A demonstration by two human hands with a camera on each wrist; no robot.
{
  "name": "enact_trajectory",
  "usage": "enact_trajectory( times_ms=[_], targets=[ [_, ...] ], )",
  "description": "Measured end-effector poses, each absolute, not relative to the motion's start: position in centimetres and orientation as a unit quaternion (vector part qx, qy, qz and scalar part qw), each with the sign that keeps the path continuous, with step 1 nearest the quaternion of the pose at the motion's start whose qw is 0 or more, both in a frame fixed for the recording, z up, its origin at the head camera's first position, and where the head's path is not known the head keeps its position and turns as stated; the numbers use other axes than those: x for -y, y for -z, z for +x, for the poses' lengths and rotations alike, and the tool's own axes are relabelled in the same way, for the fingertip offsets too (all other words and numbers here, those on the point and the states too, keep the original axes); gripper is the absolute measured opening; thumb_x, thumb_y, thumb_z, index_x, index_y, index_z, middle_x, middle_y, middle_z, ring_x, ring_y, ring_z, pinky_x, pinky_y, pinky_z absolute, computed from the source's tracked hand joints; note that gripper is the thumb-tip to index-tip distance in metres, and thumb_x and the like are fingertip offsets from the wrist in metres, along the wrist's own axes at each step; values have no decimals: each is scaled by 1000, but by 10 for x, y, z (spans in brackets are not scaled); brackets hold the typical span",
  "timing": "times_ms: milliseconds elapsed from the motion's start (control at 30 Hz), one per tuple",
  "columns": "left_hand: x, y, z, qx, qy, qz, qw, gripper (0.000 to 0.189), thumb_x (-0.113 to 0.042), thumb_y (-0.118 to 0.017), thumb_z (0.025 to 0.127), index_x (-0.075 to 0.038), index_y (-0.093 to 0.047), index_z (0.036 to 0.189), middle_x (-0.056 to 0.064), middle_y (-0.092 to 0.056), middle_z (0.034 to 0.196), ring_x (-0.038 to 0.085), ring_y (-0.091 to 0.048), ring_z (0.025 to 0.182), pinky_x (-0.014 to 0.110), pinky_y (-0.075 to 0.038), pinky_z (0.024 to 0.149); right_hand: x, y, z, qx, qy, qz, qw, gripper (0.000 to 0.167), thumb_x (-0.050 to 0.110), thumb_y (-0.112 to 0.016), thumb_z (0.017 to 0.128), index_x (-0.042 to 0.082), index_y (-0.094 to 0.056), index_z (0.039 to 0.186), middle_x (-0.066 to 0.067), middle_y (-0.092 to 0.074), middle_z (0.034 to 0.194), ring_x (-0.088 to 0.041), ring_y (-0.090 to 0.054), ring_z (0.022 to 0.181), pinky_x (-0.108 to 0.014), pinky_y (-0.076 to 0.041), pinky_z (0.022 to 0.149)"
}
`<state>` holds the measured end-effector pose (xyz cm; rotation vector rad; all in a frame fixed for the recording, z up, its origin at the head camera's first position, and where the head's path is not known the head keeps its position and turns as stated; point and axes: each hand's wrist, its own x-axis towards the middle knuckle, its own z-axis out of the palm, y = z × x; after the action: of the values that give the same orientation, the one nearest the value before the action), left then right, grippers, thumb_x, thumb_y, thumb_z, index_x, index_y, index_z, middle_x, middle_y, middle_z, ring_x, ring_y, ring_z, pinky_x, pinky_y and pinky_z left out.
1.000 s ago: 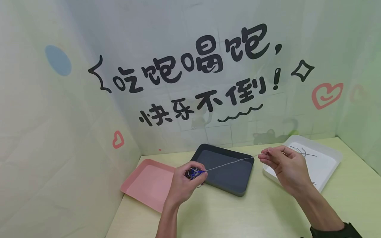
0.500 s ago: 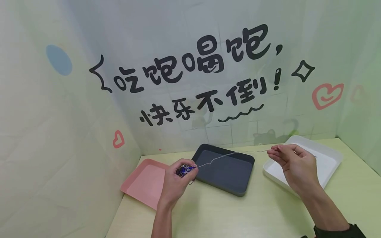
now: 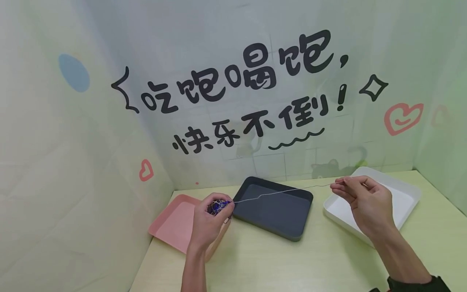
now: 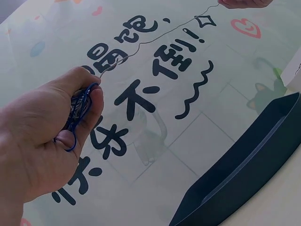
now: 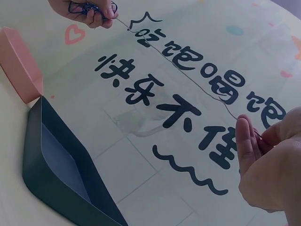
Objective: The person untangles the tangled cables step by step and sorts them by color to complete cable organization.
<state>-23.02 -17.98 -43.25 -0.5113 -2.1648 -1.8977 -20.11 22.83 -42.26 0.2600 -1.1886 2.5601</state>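
Observation:
In the head view, my left hand (image 3: pixel 204 223) grips a tangled bundle of thin wires (image 3: pixel 218 207), blue and pale, above the right side of the pink tray. A blue loop of the bundle (image 4: pixel 77 113) pokes out between fingers and thumb in the left wrist view. From it a thin grey wire (image 3: pixel 277 193) stretches, slightly kinked, across to the other side. My right hand (image 3: pixel 373 207) pinches the far part of this wire between thumb and fingertips, over the white tray's left side. How the wires cross inside my left palm is hidden.
A pink tray (image 3: pixel 176 225) is at the left, a dark grey tray (image 3: pixel 273 213) in the middle, and a white tray (image 3: pixel 406 194) at the right, partly covered by my right hand. The pale table (image 3: pixel 270 263) meets a printed curtain (image 3: pixel 219 170) behind.
My left hand has moved left with the wire bundle, and my right hand a little right. The grey wire between them has lengthened. The dark strands in the white tray are now hidden from view.

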Motion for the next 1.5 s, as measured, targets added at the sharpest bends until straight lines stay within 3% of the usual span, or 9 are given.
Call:
enact_trajectory(
  times_ms=[200, 333, 500, 600, 800, 933, 1067, 1267, 1500],
  targets=[
    [191, 432, -230, 721, 666, -139, 130, 12, -2, -80, 102, -4, -74, 112, 7, -74, 99, 24, -74, 79, 29, -64, 68, -233, 424, -202, 397, -896, 93, 176, 15, -10, -64, 109, -9, -75, 99, -18, -84, 94, -26, -87, 84, -36, -71, 89],
    [193, 431, -229, 724, 662, -130, 140, 13, -1, -80, 102, -6, -74, 113, 0, -74, 101, 19, -73, 80, 29, -65, 69, -229, 426, -206, 407, -889, 96, 189, 12, -10, -65, 108, -9, -74, 101, -18, -85, 96, -26, -88, 86, -37, -71, 89],
    [189, 430, -229, 709, 676, -151, 131, 13, 0, -80, 102, -2, -73, 113, 5, -74, 97, 18, -74, 76, 25, -63, 67, -211, 429, -214, 425, -875, 99, 212, 4, -6, -68, 108, -10, -69, 106, -18, -85, 103, -26, -88, 95, -38, -69, 94],
    [186, 430, -229, 706, 678, -160, 126, 13, 1, -80, 102, 0, -73, 113, 7, -74, 98, 21, -75, 76, 27, -65, 68, -199, 436, -221, 467, -851, 95, 221, 10, -3, -70, 108, -12, -67, 109, -16, -85, 109, -26, -88, 102, -39, -68, 97],
    [181, 429, -227, 725, 664, -145, 114, 14, -4, -82, 101, -8, -75, 112, 7, -75, 104, 23, -74, 82, 34, -69, 72, -185, 466, -231, 637, -744, 103, 173, 23, 4, -74, 109, -17, -66, 114, -9, -85, 117, -13, -87, 101, -32, -69, 93],
    [178, 429, -227, 728, 661, -146, 110, 14, -5, -82, 101, -10, -76, 113, 13, -74, 108, 20, -73, 83, 30, -68, 71, -178, 485, -235, 779, -565, 151, 224, 4, -1, -79, 102, -1, -76, 99, -5, -86, 102, 6, -81, 87, -18, -68, 80],
    [177, 429, -228, 727, 660, -154, 108, 14, -5, -83, 101, -10, -76, 112, 14, -74, 107, 18, -72, 81, 27, -66, 69, -172, 495, -237, 860, -370, 215, 278, 22, -3, -83, 87, 17, -73, 84, 6, -75, 81, 2, -68, 73, -20, -58, 68],
    [173, 431, -227, 736, 654, -151, 93, 15, -9, -84, 100, -13, -76, 112, 12, -73, 107, 18, -70, 81, 26, -63, 66, -160, 497, -238, 917, -244, 235, 211, 25, 5, -81, 85, 19, -63, 73, 10, -58, 73, -7, -49, 72, -25, -44, 64],
    [167, 431, -225, 713, 687, -134, 54, 17, -13, -86, 100, -13, -76, 113, 13, -72, 113, 18, -68, 86, 24, -61, 70, -150, 503, -241, 920, -225, 202, 249, 39, -1, -79, 84, 18, -54, 62, 8, -49, 63, -11, -40, 64, -26, -37, 64]
  ],
)
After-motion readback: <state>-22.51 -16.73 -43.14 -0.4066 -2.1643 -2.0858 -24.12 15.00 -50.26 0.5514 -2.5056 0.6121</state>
